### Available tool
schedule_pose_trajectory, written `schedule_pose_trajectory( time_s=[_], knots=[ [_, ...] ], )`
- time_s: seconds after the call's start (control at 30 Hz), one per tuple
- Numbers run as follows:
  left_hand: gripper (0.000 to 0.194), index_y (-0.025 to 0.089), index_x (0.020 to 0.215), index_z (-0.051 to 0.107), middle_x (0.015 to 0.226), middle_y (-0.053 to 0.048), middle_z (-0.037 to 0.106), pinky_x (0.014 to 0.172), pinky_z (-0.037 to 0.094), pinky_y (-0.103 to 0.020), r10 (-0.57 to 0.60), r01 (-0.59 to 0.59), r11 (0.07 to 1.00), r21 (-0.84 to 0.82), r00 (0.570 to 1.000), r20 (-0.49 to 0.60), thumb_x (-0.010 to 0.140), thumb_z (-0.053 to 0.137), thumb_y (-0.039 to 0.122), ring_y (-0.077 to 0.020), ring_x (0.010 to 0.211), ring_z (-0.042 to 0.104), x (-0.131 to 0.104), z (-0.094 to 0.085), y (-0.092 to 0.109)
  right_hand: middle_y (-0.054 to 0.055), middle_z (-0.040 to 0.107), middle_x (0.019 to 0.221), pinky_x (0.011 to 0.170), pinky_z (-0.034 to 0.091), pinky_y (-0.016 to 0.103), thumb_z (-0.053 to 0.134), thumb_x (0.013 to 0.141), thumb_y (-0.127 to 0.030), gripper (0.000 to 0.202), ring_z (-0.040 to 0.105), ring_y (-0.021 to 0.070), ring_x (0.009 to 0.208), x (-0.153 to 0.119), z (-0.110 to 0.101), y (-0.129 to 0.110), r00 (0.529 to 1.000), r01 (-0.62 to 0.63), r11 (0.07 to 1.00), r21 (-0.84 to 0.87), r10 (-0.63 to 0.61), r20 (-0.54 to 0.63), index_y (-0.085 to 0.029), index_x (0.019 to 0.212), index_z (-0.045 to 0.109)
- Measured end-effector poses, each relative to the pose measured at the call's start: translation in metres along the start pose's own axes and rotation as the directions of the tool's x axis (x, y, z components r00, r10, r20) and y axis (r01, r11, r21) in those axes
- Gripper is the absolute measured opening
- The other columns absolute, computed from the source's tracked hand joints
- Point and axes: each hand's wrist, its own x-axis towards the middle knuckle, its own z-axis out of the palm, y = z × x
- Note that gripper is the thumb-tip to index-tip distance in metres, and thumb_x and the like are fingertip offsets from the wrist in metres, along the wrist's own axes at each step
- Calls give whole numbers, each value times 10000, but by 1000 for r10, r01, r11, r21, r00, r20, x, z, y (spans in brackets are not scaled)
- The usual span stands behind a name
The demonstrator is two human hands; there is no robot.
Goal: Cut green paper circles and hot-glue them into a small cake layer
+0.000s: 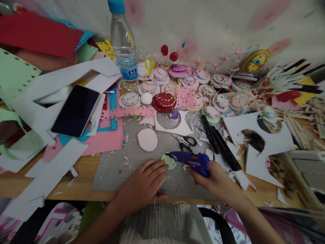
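Observation:
My right hand (213, 179) is wrapped around a blue hot glue gun (194, 162) with a small red light on its side. Its nozzle points left, over a pale green paper disc (170, 162) on the grey cutting mat (111, 173). My left hand (149, 179) lies with fingers stretched out, the fingertips touching the disc's left edge and the thumb apart from them. A thin thread hangs near that thumb. A white, roughly round paper piece (147, 139) lies just beyond my left hand. Black-handled scissors (188, 140) rest behind the glue gun.
A water bottle (124, 44) stands at the back, before several decorated paper discs (164, 102). The phone (75, 111) lies on paper at left. Black markers (210, 135), a black stapler-like tool (226, 149) and cut-out white card (266, 132) are at right. Scraps litter the mat.

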Motion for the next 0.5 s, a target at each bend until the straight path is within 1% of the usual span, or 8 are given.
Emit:
schedule_pose_trajectory(
  time_s=[0.27,0.37,0.5],
  knots=[
    [397,105,1085,600,1285,-140,637,1041,401,-440,10,-9,999,31,999,-30,937,491,457,-267,1255,538,0,0,0,-29,535,476,415,356,221,537,844,-373,263,476,119,437,2,-2,-4,1000,-8,1000,19,8,-15,-210,640,506],
    [402,97,1085,600,1278,-145,640,1038,405,-442,11,-10,1000,26,999,-41,931,505,455,-271,1248,544,0,0,0,-30,542,478,420,372,220,541,838,-361,254,493,117,430,2,-3,-4,1000,-23,998,57,23,-6,-208,639,503],
    [398,101,1107,596,1288,-154,631,1045,408,-446,3,-3,1000,5,999,-36,923,524,446,-267,1262,531,0,0,0,-28,554,469,416,389,221,548,828,-365,244,511,125,426,1,-4,-3,999,-28,998,56,30,-28,-210,642,516]
  ],
)
